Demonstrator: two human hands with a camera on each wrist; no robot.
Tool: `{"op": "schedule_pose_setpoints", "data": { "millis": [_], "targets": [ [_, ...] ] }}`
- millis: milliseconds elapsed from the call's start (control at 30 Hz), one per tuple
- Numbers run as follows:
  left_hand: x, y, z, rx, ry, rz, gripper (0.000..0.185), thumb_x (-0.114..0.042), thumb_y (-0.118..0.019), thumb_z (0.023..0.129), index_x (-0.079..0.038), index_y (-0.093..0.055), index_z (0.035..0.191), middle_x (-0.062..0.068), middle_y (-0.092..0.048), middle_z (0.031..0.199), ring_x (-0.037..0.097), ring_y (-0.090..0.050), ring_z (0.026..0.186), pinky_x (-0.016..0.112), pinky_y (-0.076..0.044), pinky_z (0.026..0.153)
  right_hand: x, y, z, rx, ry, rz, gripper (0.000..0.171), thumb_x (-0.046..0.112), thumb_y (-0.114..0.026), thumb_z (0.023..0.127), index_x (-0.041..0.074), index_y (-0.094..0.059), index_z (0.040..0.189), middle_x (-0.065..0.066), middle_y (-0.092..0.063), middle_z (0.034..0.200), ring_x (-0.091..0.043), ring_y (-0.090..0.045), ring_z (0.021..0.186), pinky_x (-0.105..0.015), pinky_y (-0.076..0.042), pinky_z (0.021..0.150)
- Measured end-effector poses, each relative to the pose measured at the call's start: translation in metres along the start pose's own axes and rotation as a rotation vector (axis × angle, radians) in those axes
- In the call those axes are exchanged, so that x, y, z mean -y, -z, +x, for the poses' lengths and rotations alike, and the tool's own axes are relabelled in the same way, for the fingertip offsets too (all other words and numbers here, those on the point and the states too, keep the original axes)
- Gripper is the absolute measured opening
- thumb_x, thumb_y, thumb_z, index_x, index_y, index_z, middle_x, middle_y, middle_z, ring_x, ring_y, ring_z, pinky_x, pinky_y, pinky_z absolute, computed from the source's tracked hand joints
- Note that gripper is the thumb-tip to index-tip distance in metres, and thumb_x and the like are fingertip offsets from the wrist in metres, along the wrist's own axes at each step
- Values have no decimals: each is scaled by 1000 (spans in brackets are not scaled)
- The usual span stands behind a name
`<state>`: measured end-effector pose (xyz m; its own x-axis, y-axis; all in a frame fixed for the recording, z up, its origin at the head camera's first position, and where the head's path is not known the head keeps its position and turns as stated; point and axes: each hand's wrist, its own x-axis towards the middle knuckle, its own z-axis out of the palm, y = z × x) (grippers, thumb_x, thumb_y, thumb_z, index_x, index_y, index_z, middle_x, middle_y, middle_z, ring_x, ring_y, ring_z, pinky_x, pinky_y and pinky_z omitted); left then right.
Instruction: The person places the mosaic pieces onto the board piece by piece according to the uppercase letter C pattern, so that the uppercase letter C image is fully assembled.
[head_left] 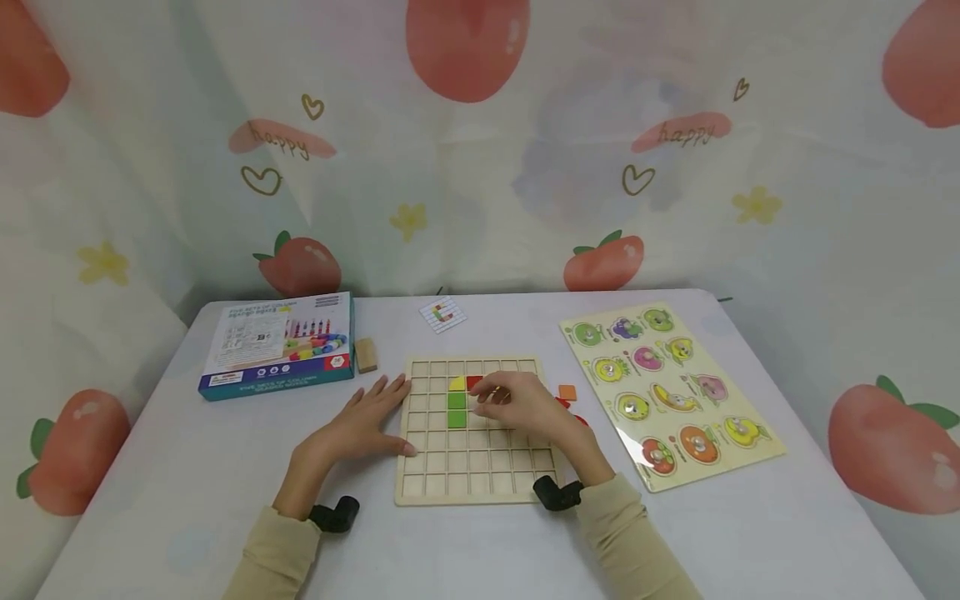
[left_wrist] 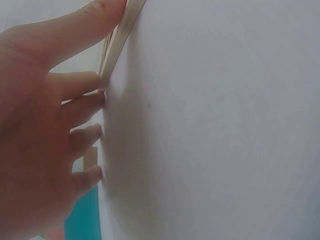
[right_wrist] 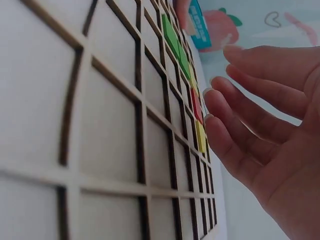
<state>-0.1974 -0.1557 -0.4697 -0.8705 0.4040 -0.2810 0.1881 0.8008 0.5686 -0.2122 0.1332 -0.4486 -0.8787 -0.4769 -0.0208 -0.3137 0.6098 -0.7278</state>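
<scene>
A wooden grid board [head_left: 472, 467] lies in the middle of the white table. It holds two green tiles [head_left: 457, 409], a yellow tile [head_left: 456, 384] and a red tile [head_left: 474, 382]. My left hand [head_left: 386, 396] lies flat on the table, its straight fingers [left_wrist: 85, 102] against the board's left edge [left_wrist: 120, 35]. My right hand [head_left: 487, 398] hovers over the board's upper rows with its fingers loosely extended. In the right wrist view its fingertips [right_wrist: 212, 122] are right beside another yellow tile [right_wrist: 200, 137], next to the red tile [right_wrist: 196, 105]. I cannot tell whether they touch it.
An orange tile [head_left: 567, 392] and red pieces [head_left: 579, 419] lie right of the board. A fruit peg puzzle [head_left: 667, 392] sits further right. A toy box [head_left: 277, 344], a wooden block [head_left: 365, 354] and a pattern card [head_left: 442, 314] are behind and to the left.
</scene>
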Motion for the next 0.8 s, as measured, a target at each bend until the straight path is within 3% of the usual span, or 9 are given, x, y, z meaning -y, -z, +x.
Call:
{"op": "schedule_pose_setpoints", "data": {
  "millis": [400, 800],
  "targets": [
    [3, -1, 3, 0, -13, 1, 107, -49, -83, 81, -12, -26, 164, 8, -17, 173, 36, -2, 161, 62, 0, 128, -20, 28, -8, -95, -32, -9, 20, 15, -76, 93, 9, -76, 112, -2, -75, 105, -16, -67, 89, -29, -57, 79],
    [2, -2, 3, -2, -5, 1, 106, -47, -84, 81, -12, -27, 164, 9, -18, 173, 36, -3, 161, 62, -1, 128, -44, 51, -17, -138, -167, 13, 23, 16, -73, 96, 9, -74, 118, -7, -74, 111, -23, -68, 95, -31, -60, 70]
  ]
}}
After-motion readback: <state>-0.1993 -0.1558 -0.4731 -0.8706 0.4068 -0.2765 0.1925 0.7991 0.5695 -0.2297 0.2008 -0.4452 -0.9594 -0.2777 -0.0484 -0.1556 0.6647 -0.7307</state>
